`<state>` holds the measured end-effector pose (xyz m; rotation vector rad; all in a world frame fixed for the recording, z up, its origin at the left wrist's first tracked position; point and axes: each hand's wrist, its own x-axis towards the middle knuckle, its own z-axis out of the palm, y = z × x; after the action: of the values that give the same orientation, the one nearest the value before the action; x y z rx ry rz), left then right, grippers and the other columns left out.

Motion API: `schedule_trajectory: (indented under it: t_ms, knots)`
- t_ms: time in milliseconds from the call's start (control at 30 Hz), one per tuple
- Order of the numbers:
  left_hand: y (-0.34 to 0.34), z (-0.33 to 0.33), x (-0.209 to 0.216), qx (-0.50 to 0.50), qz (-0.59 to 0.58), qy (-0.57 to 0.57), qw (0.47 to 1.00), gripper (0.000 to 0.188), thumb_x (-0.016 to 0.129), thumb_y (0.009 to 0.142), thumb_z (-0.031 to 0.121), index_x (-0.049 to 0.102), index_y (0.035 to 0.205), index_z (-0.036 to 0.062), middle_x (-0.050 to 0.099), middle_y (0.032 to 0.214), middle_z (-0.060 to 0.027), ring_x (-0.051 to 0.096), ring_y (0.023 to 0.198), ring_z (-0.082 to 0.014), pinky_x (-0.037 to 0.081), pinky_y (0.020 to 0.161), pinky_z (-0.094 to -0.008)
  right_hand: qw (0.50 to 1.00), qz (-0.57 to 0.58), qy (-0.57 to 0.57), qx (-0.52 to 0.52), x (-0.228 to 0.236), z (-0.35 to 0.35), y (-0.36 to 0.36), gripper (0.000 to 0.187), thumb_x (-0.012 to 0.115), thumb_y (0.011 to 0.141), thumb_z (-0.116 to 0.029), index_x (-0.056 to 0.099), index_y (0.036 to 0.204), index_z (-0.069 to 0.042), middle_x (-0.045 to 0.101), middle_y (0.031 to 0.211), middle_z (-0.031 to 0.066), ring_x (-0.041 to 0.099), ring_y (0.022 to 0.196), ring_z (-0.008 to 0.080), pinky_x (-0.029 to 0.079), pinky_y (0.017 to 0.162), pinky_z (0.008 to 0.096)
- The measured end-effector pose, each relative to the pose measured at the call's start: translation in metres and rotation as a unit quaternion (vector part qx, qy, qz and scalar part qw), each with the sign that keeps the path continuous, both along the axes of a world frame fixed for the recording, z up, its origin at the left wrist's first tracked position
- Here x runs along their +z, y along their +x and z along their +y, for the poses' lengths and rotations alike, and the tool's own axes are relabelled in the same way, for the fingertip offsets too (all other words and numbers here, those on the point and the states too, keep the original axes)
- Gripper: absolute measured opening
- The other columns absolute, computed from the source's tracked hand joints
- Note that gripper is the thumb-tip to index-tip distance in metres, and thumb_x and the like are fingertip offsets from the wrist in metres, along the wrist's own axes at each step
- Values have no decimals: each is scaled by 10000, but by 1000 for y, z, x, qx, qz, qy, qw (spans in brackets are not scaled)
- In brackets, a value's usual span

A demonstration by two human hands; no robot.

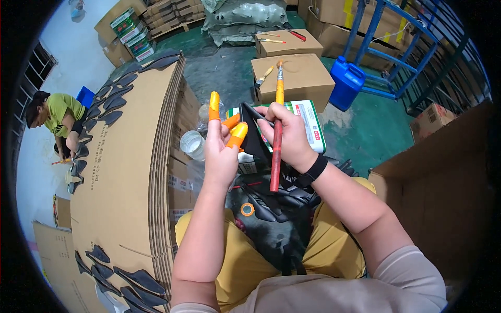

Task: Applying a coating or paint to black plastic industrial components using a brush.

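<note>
My left hand (pixel 220 154) wears orange finger cots on several fingers. Its index finger points up, while the thumb and another finger close on a dark, folded shoe piece (pixel 251 140). In my right hand (pixel 293 130) is a paintbrush (pixel 276 156) with a red and yellow handle, held upright with its bristles at the top. The fingers of that hand also pinch the far edge of the shoe piece. A white and green box (pixel 311 122) stands just beyond my hands. Beside my left hand is a clear tub (pixel 192 144) with whitish contents.
Stacked cardboard (pixel 125 156) at left carries rows of black shoe pieces (pixel 138 284). Another person (pixel 60 115) crouches behind it. Ahead, a carton (pixel 292 73) bears a brush; a blue jerrycan (pixel 346 83) stands right of it. A tape roll (pixel 247 209) lies between my legs.
</note>
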<state>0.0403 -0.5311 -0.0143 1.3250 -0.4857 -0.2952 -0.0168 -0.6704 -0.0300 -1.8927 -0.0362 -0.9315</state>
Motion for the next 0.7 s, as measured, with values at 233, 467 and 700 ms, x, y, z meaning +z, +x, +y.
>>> schedule_trajectory:
  t_ms: [233, 467, 700]
  knots:
    - [-7, 6, -10, -56, -16, -36, 998, 250, 415, 965, 264, 427, 1160, 108, 463, 963, 13, 501, 872, -74, 411, 753, -199, 997, 18, 27, 65, -2, 7, 6, 430, 794, 677, -180, 426, 820, -9, 594, 840, 145, 623, 891, 209, 479, 723, 315]
    - [-10, 8, -4, -96, 19, -43, 994, 297, 404, 964, 202, 389, 1244, 102, 447, 1054, 13, 460, 815, -42, 405, 789, -199, 996, 41, 52, 58, -9, 7, 7, 357, 710, 697, -76, 396, 857, -18, 600, 1024, 169, 609, 867, 220, 475, 769, 308]
    - [7, 14, 17, 30, -24, -14, 999, 550, 607, 851, 68, 332, 1328, 74, 480, 1221, -117, 513, 1059, -141, 430, 884, -247, 962, 53, 226, 144, 14, -10, 2, 155, 525, 806, 22, 442, 930, -23, 580, 1153, 157, 555, 994, 145, 448, 864, 274]
